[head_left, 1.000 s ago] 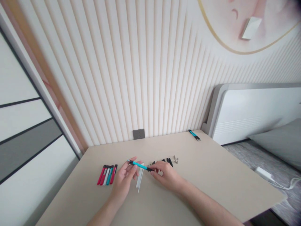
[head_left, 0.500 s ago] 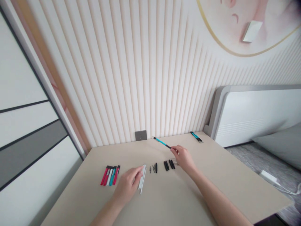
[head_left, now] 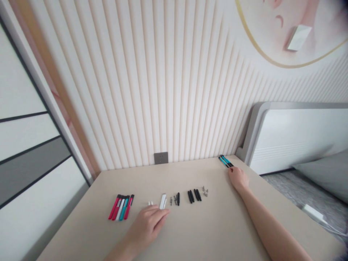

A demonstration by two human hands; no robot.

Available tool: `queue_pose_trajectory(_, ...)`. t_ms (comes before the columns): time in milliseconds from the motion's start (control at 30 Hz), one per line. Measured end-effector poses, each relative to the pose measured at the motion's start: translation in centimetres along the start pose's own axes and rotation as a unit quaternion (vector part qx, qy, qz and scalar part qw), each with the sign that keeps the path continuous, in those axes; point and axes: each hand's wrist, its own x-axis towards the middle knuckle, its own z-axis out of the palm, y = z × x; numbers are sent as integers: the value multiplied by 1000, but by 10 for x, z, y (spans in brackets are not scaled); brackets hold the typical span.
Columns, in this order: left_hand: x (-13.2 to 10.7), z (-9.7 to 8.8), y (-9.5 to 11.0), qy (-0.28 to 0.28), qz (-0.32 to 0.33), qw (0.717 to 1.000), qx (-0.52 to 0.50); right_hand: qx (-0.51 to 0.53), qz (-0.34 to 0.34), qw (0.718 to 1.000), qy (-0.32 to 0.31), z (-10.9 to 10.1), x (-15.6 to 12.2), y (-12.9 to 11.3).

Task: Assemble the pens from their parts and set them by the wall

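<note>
Right hand (head_left: 238,178) was over at the far right corner of the table (head_left: 217,228), kinda right at the near ends of the blue-and-black pens (head_left: 225,161). Left hand (head_left: 149,220) was down by some skinny white tubes (head_left: 163,200), coloured barrels (head_left: 120,208) to its left, black grips (head_left: 191,197) plus tiny metal pieces (head_left: 206,194) off to the right.

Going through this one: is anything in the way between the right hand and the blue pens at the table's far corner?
Nothing visible: the right hand is at the near ends of the blue pens; the left hand is by the white tubes.
</note>
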Motion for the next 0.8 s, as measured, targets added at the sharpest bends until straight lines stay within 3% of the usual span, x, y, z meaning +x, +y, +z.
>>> queue_pose_trajectory(267,0,1,-3,49,34,998,13,-26,19,999,10,10,15,5)
queue_pose_trajectory(800,3,-3,0,46,36,998,35,-22,24,999,18,6,7,12)
